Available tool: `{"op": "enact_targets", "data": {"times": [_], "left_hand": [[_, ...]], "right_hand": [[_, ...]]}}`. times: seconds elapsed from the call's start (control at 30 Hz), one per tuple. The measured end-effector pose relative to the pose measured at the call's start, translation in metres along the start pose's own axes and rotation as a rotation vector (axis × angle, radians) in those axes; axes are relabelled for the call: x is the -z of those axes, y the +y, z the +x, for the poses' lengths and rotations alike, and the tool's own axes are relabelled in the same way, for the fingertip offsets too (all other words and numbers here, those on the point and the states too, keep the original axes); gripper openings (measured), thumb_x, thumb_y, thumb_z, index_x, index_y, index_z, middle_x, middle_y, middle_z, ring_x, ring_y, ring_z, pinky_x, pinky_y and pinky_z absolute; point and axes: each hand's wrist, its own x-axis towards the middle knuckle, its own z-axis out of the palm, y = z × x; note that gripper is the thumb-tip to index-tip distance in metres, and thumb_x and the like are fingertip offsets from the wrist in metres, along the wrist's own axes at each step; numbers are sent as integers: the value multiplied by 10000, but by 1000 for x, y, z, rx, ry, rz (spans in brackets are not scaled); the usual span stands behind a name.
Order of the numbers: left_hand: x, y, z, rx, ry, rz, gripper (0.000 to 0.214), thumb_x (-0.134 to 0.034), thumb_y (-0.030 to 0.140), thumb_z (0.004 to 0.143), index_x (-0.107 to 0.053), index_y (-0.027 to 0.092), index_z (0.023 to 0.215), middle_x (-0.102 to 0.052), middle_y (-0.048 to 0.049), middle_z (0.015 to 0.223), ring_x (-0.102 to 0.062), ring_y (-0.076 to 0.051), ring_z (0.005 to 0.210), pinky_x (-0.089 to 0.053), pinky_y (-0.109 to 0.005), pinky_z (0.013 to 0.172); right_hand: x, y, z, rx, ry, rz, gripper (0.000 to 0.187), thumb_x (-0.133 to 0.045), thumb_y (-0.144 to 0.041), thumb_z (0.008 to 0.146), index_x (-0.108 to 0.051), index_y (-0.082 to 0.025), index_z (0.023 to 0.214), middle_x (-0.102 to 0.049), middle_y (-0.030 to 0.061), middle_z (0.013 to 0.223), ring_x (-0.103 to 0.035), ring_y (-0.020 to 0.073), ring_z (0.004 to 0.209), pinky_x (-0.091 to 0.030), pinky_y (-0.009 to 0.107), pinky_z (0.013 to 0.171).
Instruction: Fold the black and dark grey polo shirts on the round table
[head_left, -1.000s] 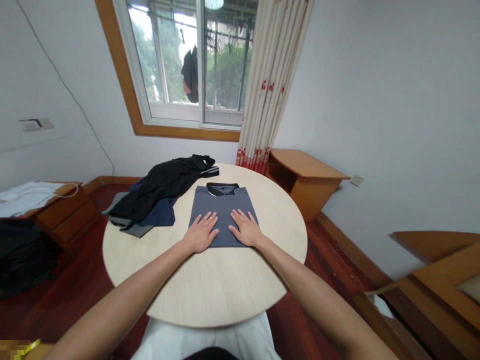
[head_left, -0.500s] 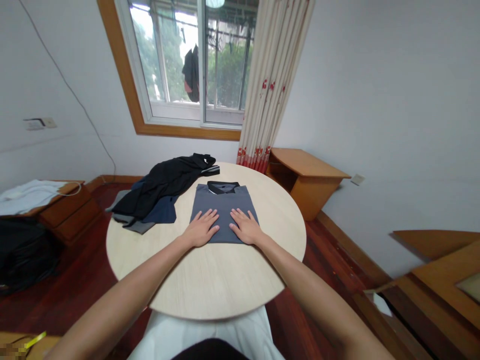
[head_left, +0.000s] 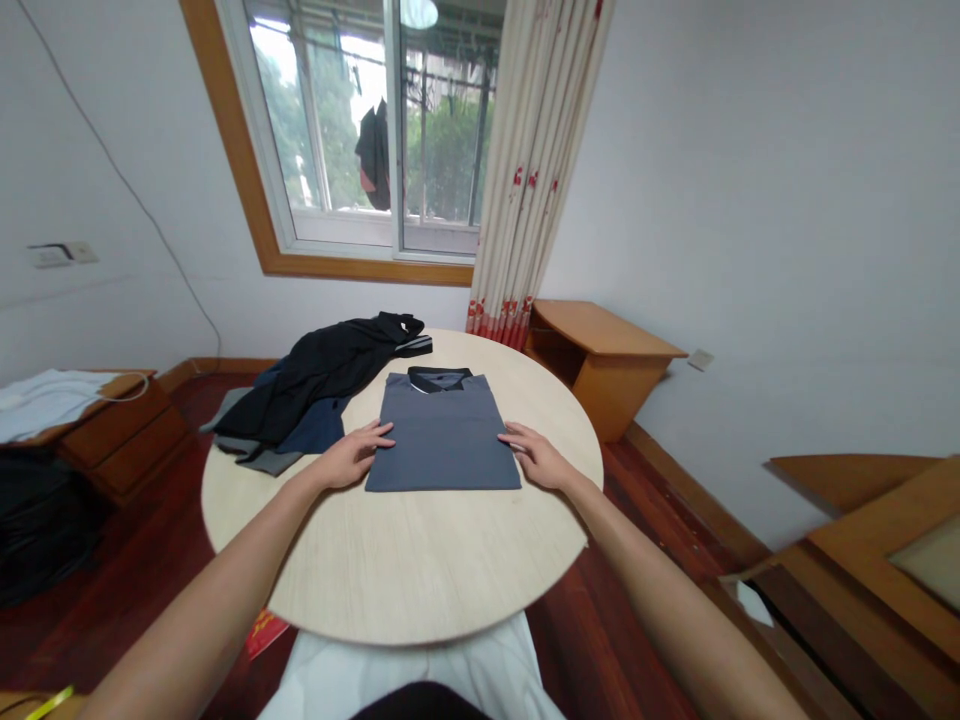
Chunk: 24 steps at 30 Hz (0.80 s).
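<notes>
A folded grey shirt (head_left: 442, 435) with a black collar lies flat on the round pale wooden table (head_left: 420, 560). My left hand (head_left: 352, 455) rests at the shirt's left edge, fingers stretched out and touching the fabric. My right hand (head_left: 536, 458) rests at the shirt's right edge, fingers stretched toward it. Neither hand grips anything.
A heap of black, navy and grey clothes (head_left: 315, 385) lies on the table's left part, hanging over its rim. A low wooden cabinet (head_left: 600, 355) stands behind the table by the curtain (head_left: 525, 170). A wooden drawer unit (head_left: 112, 430) with white cloth stands at the left.
Both hands have slid apart from the middle of the grey shirt to its left and right edges. The camera view has shifted slightly.
</notes>
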Motion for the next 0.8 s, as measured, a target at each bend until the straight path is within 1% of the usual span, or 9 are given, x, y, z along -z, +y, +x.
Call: {"op": "enact_targets", "data": {"times": [0.1, 0.17, 0.23, 0.33, 0.47, 0.57, 0.63, 0.7, 0.8], "left_hand": [[-1, 4, 0, -11, -37, -8, 388, -515, 283, 814, -716, 225, 1140, -442, -70, 1507, -297, -273, 1461, -228, -512, 1189], [-3, 6, -1, 5, -24, -3, 334, -523, 266, 803, -741, 236, 1055, -467, -63, 1493, -312, -277, 1454, -231, -527, 1184], [-5, 7, -1, 18, 16, -10, 301, -520, 252, 797, -751, 235, 989, -513, -63, 1459, -345, -271, 1439, -252, -518, 1179], [-7, 10, -1, 25, 67, -37, 274, -513, 278, 816, -748, 242, 951, -598, -66, 1375, -412, -265, 1400, -265, -508, 1173], [-5, 20, -3, 50, 122, -157, 277, -545, 417, 841, -738, 249, 948, -677, -79, 1262, -511, -265, 1320, -293, -490, 1159], [-1, 34, -7, 83, 110, -303, 314, -606, 480, 804, -747, 234, 939, -713, -91, 1192, -596, -268, 1216, -375, -436, 1113], [3, 45, -10, 120, 90, -367, 309, -651, 466, 774, -763, 232, 942, -737, -88, 1131, -641, -276, 1130, -426, -413, 1066], [9, 54, -13, 132, 80, -394, 277, -686, 428, 751, -777, 235, 927, -758, -80, 1044, -672, -278, 1038, -470, -398, 1009], [21, 62, -12, 105, 91, -410, 230, -721, 406, 719, -781, 213, 831, -752, -71, 864, -685, -253, 860, -528, -352, 863]], "right_hand": [[5, -9, 1, 20, -92, 102, 469, -559, -180, 794, -674, -210, 1247, -439, 116, 1500, -396, 244, 1396, -306, 457, 1153], [5, -14, 3, -4, -126, 147, 419, -605, -189, 763, -717, -226, 1165, -454, 105, 1490, -409, 252, 1387, -322, 456, 1141], [3, -16, 3, -29, -91, 149, 361, -598, -170, 752, -749, -237, 1073, -490, 94, 1463, -434, 250, 1367, -331, 463, 1132], [-2, -17, 3, -33, 25, 100, 332, -529, -117, 754, -759, -246, 956, -581, 77, 1371, -481, 239, 1323, -335, 487, 1127], [-4, -18, 1, 0, 127, 116, 364, -457, -94, 751, -710, -226, 978, -657, 70, 1253, -523, 220, 1274, -357, 473, 1116], [1, -24, -3, 40, 170, 178, 343, -441, -127, 768, -674, -208, 1006, -669, 84, 1213, -544, 219, 1244, -374, 447, 1104], [7, -31, -7, 36, 163, 215, 350, -443, -131, 755, -665, -209, 1015, -671, 84, 1197, -548, 223, 1238, -374, 438, 1102], [16, -38, -11, -8, 123, 254, 371, -448, -128, 738, -661, -211, 1031, -669, 79, 1194, -560, 228, 1218, -385, 423, 1089], [34, -43, -7, -64, 60, 309, 321, -466, -160, 759, -666, -201, 1007, -688, 74, 1103, -617, 236, 1080, -451, 391, 999]]}}
